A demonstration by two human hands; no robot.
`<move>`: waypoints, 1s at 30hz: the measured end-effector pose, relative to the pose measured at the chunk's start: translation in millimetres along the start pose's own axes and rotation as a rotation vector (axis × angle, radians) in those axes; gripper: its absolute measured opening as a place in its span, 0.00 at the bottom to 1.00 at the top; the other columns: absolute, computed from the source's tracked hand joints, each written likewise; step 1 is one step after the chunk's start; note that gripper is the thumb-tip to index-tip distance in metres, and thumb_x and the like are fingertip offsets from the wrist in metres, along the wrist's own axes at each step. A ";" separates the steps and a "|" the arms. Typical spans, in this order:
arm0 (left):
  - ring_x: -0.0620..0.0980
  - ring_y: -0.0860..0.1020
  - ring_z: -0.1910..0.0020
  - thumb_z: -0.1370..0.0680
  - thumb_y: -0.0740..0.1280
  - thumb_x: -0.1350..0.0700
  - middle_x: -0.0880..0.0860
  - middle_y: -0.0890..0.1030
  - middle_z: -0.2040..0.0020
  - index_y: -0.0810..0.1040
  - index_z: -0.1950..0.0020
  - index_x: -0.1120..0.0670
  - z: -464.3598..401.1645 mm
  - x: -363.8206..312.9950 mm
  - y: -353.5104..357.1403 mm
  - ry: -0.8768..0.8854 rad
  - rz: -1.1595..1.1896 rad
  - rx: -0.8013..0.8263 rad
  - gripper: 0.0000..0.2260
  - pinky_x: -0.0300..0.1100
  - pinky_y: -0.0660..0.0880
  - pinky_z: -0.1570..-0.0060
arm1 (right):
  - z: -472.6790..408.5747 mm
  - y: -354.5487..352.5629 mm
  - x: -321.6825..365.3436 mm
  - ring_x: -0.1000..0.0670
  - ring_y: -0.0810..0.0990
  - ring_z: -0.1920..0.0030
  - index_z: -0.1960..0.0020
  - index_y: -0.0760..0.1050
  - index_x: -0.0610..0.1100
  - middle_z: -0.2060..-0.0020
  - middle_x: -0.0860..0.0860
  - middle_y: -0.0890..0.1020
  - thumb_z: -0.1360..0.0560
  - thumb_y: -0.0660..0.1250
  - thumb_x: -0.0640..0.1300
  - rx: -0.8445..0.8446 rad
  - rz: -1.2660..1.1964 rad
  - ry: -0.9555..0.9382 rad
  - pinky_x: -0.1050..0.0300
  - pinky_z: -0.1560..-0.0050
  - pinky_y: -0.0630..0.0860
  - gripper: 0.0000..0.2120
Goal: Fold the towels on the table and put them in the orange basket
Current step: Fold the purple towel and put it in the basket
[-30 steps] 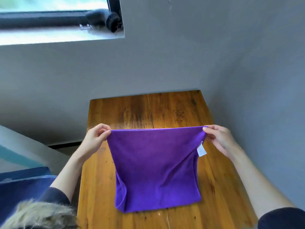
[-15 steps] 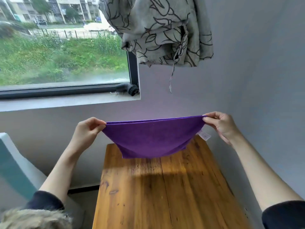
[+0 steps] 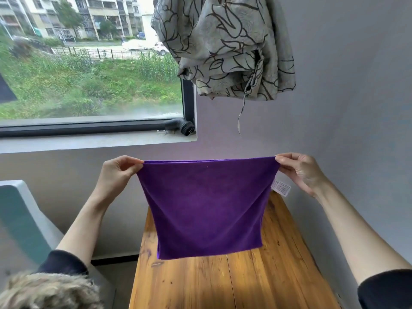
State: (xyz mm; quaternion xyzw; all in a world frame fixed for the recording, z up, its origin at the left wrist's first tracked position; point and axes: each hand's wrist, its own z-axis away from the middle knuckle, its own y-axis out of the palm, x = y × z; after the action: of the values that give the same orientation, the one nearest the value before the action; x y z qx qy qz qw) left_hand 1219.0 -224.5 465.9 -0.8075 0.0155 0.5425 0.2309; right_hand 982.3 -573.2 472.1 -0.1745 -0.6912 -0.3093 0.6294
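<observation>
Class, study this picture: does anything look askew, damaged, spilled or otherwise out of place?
Nothing looks damaged or spilled. The purple towel hangs doubled and fairly straight, pinched at its top corners by the left hand and right hand above the wooden table. Only its white tag sticks out at the right edge.

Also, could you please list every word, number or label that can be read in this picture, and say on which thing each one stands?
No text can be read here.
Small white care tag at the right edge of the purple microfibre towel: printed lines, too small and blurred to read.
Pale apartment buildings outside the window: any signs are too far and blurred to read.
Grey leaf-patterned curtain: a drawn pattern only, no writing.
</observation>
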 end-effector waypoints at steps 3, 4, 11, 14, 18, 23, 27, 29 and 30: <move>0.34 0.79 0.66 0.28 0.70 0.68 0.42 0.82 0.65 0.82 0.54 0.61 -0.3 2.1 -2.8 -0.015 -0.008 0.021 0.05 0.23 0.73 0.59 | -0.8 1.1 -2.3 0.55 0.82 0.64 0.61 0.79 0.38 0.68 0.49 0.84 0.29 0.67 0.30 -0.052 0.159 -0.027 0.66 0.60 0.79 0.05; 0.34 0.79 0.66 0.28 0.70 0.68 0.41 0.82 0.66 0.82 0.54 0.61 -0.1 2.7 -3.7 -0.015 -0.015 0.026 0.05 0.23 0.73 0.60 | -1.3 1.6 -2.6 0.55 0.82 0.64 0.61 0.79 0.39 0.68 0.49 0.83 0.29 0.68 0.30 -0.068 0.211 -0.038 0.66 0.59 0.79 0.06; 0.35 0.80 0.66 0.29 0.70 0.68 0.41 0.82 0.68 0.82 0.55 0.60 3.9 3.0 -7.3 -0.010 -0.020 0.052 0.06 0.24 0.74 0.59 | 0.3 6.7 -3.5 0.51 0.80 0.63 0.62 0.78 0.39 0.64 0.45 0.81 0.29 0.68 0.30 -0.129 0.218 -0.034 0.65 0.57 0.80 0.06; 0.34 0.79 0.66 0.28 0.70 0.69 0.49 0.82 0.62 0.82 0.53 0.61 4.9 0.9 -6.8 0.012 -0.016 0.029 0.07 0.24 0.74 0.59 | 4.7 10.6 -2.9 0.50 0.80 0.61 0.61 0.77 0.37 0.63 0.43 0.80 0.28 0.67 0.29 -0.130 0.157 -0.008 0.64 0.58 0.80 0.06; 0.35 0.79 0.65 0.28 0.70 0.68 0.51 0.82 0.59 0.82 0.53 0.60 3.8 -0.9 -8.7 0.048 0.002 0.010 0.07 0.25 0.74 0.57 | 8.5 15.7 0.1 0.48 0.79 0.59 0.60 0.76 0.37 0.62 0.42 0.79 0.27 0.65 0.29 -0.138 0.077 0.015 0.61 0.54 0.80 0.06; 0.35 0.79 0.64 0.27 0.69 0.67 0.50 0.82 0.59 0.82 0.54 0.60 2.6 0.6 -9.1 0.067 -0.030 0.001 0.06 0.25 0.74 0.56 | 7.9 18.1 1.9 0.48 0.79 0.60 0.60 0.75 0.37 0.62 0.42 0.79 0.27 0.64 0.29 -0.128 0.047 0.016 0.61 0.54 0.80 0.06; 0.36 0.79 0.63 0.27 0.70 0.64 0.50 0.82 0.59 0.81 0.46 0.53 3.1 4.3 -8.2 0.072 -0.051 -0.003 0.12 0.24 0.74 0.54 | 5.6 15.4 -2.9 0.49 0.79 0.60 0.60 0.75 0.39 0.63 0.43 0.79 0.27 0.66 0.29 -0.129 0.079 0.000 0.63 0.57 0.81 0.06; 0.41 0.79 0.60 0.27 0.70 0.64 0.51 0.82 0.58 0.79 0.41 0.52 2.8 8.1 -6.6 0.058 -0.066 0.014 0.15 0.24 0.73 0.52 | 2.9 11.5 -8.1 0.49 0.80 0.61 0.57 0.75 0.40 0.62 0.44 0.79 0.28 0.66 0.29 -0.153 0.096 -0.019 0.63 0.59 0.81 0.08; 0.45 0.79 0.58 0.26 0.70 0.64 0.52 0.82 0.57 0.79 0.42 0.54 2.3 10.8 -4.7 0.057 -0.115 0.032 0.14 0.24 0.72 0.53 | 1.0 9.0 -12.0 0.50 0.80 0.61 0.55 0.75 0.40 0.62 0.45 0.79 0.28 0.67 0.28 -0.160 0.106 -0.023 0.64 0.60 0.80 0.09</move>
State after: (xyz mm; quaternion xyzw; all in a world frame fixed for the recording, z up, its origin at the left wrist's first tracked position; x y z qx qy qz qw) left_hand 1222.7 -216.9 457.3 -0.8184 -0.0159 0.5049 0.2739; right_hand 989.0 -564.1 462.3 -0.2641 -0.6612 -0.3275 0.6211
